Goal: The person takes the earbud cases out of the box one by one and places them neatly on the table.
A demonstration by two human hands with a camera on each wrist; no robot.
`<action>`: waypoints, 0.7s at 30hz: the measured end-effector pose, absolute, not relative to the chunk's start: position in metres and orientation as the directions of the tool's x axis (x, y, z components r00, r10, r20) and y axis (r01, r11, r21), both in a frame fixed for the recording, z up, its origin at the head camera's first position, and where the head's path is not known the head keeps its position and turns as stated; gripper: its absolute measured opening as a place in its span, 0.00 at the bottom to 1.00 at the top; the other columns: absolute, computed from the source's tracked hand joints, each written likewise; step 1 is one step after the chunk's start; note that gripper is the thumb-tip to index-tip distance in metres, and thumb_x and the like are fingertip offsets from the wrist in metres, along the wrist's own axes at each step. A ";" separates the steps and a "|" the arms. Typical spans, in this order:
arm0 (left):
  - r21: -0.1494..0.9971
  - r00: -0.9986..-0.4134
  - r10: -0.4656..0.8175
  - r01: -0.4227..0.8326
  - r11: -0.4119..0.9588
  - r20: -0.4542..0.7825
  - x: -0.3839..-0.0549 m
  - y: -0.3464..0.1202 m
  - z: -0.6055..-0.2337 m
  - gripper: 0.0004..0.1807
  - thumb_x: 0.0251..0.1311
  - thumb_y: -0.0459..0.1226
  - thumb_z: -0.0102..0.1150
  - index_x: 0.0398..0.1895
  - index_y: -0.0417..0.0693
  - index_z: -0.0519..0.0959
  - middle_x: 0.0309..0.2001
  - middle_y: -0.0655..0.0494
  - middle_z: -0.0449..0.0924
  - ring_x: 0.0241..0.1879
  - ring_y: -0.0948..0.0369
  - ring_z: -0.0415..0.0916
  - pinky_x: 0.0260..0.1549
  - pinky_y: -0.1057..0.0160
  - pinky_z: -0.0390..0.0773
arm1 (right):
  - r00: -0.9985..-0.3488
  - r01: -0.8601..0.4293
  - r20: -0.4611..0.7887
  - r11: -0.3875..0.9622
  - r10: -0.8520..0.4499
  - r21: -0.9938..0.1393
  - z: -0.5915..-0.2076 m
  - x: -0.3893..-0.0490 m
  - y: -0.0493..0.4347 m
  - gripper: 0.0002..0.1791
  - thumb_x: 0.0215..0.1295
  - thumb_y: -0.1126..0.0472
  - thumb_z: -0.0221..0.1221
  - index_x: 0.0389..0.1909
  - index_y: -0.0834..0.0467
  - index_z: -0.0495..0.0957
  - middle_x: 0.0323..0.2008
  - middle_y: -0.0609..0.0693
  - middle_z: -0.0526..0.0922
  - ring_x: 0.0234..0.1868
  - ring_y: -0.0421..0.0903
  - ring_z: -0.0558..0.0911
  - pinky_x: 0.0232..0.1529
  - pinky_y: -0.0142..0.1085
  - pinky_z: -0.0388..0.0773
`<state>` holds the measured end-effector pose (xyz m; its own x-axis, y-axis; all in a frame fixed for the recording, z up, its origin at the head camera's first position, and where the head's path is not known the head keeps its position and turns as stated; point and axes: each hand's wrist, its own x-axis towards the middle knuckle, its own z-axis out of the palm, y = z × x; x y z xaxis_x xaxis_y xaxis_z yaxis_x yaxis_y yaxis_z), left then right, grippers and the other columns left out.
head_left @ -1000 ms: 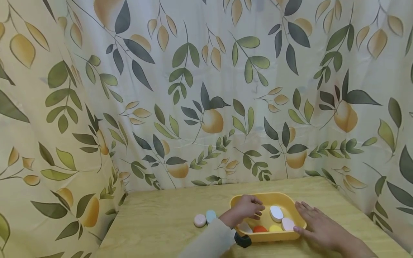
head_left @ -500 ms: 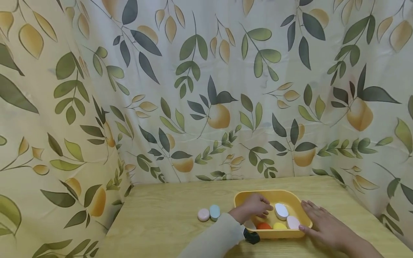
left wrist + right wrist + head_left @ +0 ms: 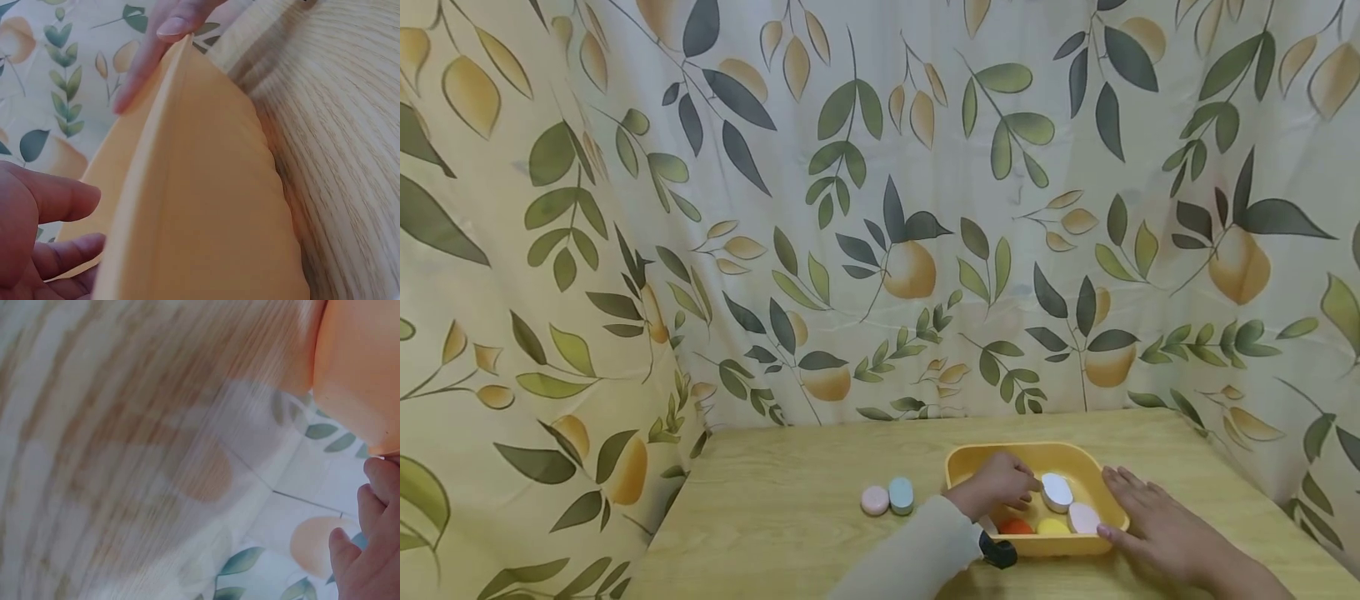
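A yellow rectangular tray (image 3: 1052, 546) stands on the table. My left hand (image 3: 1003, 485) reaches over its left side, fingers loosely bent. Its fingertips are close to a white oval piece (image 3: 1057, 493); I cannot tell whether they touch it. In the left wrist view, thumb and fingers of the left hand (image 3: 53, 231) stand apart, with nothing visible between them. My right hand (image 3: 1165, 529) lies with extended fingers against the tray's right rim. Also in the tray are a pale pink piece (image 3: 1083, 518), a yellow piece (image 3: 1052, 527) and a red piece (image 3: 1017, 527).
A pink round piece (image 3: 875, 500) and a blue-green oval piece (image 3: 901, 495) sit side by side on the wooden table (image 3: 775, 517), left of the tray. A leaf-and-fruit patterned curtain (image 3: 880, 350) hangs behind and at the sides. The left sleeve (image 3: 917, 550) crosses the table front.
The head view has shifted slightly. Inside the tray, my left hand has moved a little right, closer to the white oval piece. The right hand keeps its place at the rim.
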<state>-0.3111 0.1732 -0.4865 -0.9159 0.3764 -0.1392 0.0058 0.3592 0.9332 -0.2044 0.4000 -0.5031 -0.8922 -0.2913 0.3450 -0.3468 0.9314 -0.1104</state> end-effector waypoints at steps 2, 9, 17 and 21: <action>0.926 -0.923 0.358 0.005 0.377 -0.141 -0.311 0.177 -0.485 0.07 0.54 0.30 0.68 0.25 0.41 0.78 0.25 0.53 0.75 0.23 0.56 0.78 0.26 0.57 0.84 | -0.894 -0.343 0.341 0.933 -0.289 -0.111 -0.501 -0.205 0.401 0.43 0.67 0.40 0.57 0.70 0.68 0.60 0.68 0.63 0.65 0.65 0.22 0.28 0.60 0.19 0.20; 0.928 -0.936 0.317 -0.025 0.371 -0.152 -0.311 0.186 -0.484 0.09 0.51 0.29 0.70 0.23 0.40 0.77 0.23 0.47 0.76 0.22 0.52 0.80 0.26 0.56 0.84 | -0.902 -0.337 0.329 0.932 -0.281 -0.130 -0.499 -0.204 0.400 0.43 0.67 0.40 0.57 0.70 0.67 0.60 0.68 0.62 0.64 0.65 0.22 0.30 0.60 0.19 0.20; 0.876 -0.946 0.269 -0.031 0.481 -0.181 -0.311 0.193 -0.484 0.11 0.49 0.32 0.72 0.19 0.40 0.78 0.19 0.49 0.77 0.19 0.53 0.80 0.24 0.59 0.83 | -0.912 -0.322 0.314 0.935 -0.265 -0.146 -0.497 -0.203 0.398 0.43 0.67 0.39 0.57 0.70 0.67 0.61 0.69 0.62 0.64 0.72 0.35 0.38 0.60 0.18 0.20; 0.878 -0.947 0.261 -0.042 0.476 -0.187 -0.312 0.194 -0.484 0.11 0.50 0.31 0.72 0.19 0.40 0.77 0.21 0.51 0.76 0.19 0.53 0.80 0.24 0.59 0.83 | -0.913 -0.320 0.310 0.937 -0.265 -0.142 -0.495 -0.203 0.397 0.43 0.66 0.38 0.57 0.70 0.67 0.61 0.69 0.61 0.64 0.73 0.52 0.52 0.59 0.18 0.20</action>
